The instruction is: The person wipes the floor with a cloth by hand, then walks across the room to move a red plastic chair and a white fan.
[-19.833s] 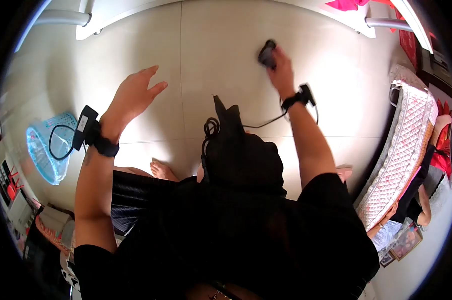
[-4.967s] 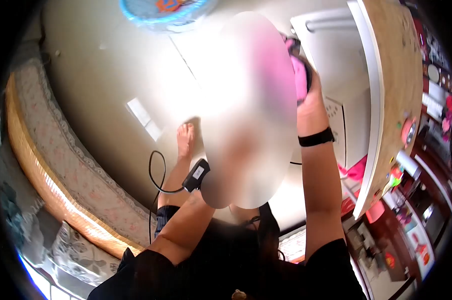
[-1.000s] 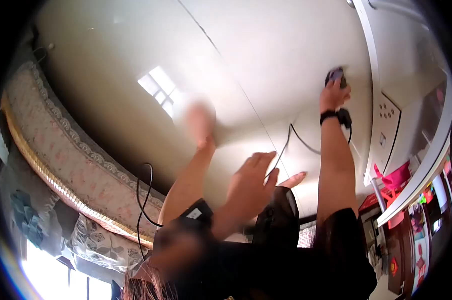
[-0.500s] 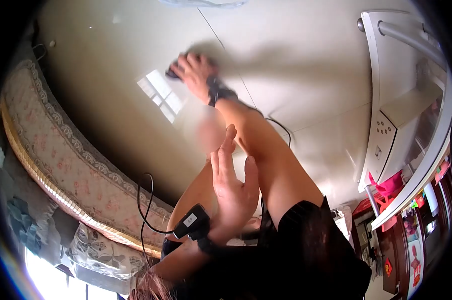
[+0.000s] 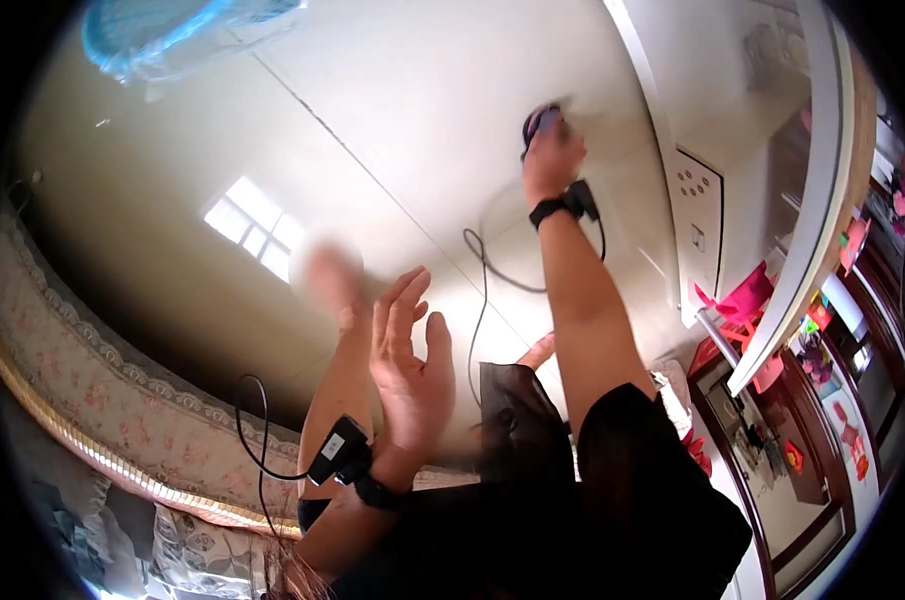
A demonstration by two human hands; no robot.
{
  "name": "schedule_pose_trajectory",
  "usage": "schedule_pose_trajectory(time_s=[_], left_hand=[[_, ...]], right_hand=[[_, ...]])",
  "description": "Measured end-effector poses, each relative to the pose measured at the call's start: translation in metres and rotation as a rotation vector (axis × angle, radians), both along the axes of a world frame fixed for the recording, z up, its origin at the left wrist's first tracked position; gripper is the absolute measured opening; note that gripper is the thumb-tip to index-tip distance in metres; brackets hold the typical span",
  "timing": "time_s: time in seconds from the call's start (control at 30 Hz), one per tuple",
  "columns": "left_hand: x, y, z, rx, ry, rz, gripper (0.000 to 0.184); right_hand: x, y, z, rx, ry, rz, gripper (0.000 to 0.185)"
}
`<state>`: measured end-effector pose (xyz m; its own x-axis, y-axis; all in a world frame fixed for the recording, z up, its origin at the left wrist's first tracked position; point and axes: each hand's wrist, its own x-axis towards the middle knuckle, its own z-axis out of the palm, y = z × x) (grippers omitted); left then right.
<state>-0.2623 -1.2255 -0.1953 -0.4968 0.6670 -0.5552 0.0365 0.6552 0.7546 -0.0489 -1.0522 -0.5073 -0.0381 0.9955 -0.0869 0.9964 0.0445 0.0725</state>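
Note:
My right hand (image 5: 554, 165) is stretched out low over the pale tiled floor (image 5: 392, 120), its fingers closed on a dark, bunched item (image 5: 540, 122) that looks like a cloth. Blur and the fingers hide most of that item. My left hand (image 5: 410, 375) is raised in front of my body and holds nothing, with its fingers extended and the thumb apart. Black straps with small boxes and cables sit on both wrists.
A blue-rimmed container (image 5: 152, 40) with clear plastic over it stands at the upper left. On the right is a white-framed table (image 5: 762, 200). A bed with a floral, lace-edged skirt (image 5: 122, 370) runs along the left. A thin cable (image 5: 484, 280) loops over the floor.
My right hand has swept to the right across the floor with the dark item, towards the white-framed table. My left hand stays raised and open. The blue-rimmed container has come further into view.

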Motion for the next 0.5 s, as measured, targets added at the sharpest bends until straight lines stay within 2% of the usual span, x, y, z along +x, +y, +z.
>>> schedule_pose_trajectory(time_s=[0.1,0.13,0.2,0.23,0.37,0.4,0.43,0.5], left_hand=[[0.012,-0.002,0.008,0.031,0.014,-0.076,0.036],[0.018,-0.002,0.010,0.037,0.010,-0.080,0.034],[0.029,-0.007,0.016,0.037,0.004,-0.097,0.032],[0.032,-0.012,0.018,0.045,-0.003,-0.101,0.031],[0.054,-0.031,0.022,0.094,-0.042,-0.101,0.026],[0.061,-0.033,0.021,0.133,-0.026,-0.105,0.026],[0.068,-0.034,0.023,0.132,-0.053,-0.091,0.024],[0.078,-0.041,0.018,0.150,-0.013,-0.118,0.023]], right_hand=[[0.019,-0.063,0.056,-0.025,0.298,-0.100,0.029],[0.042,-0.088,0.046,-0.103,0.077,-0.063,0.038],[0.082,-0.121,0.029,-0.203,-0.034,-0.064,0.046],[0.087,-0.126,0.039,-0.227,0.071,-0.098,0.043],[0.111,-0.115,0.066,-0.516,0.174,-0.307,0.033],[0.121,-0.104,0.071,-0.581,0.341,-0.267,0.034],[0.142,-0.107,0.046,-0.617,0.588,-0.436,0.030],[0.124,-0.086,0.094,-0.845,1.104,-0.775,0.028]])
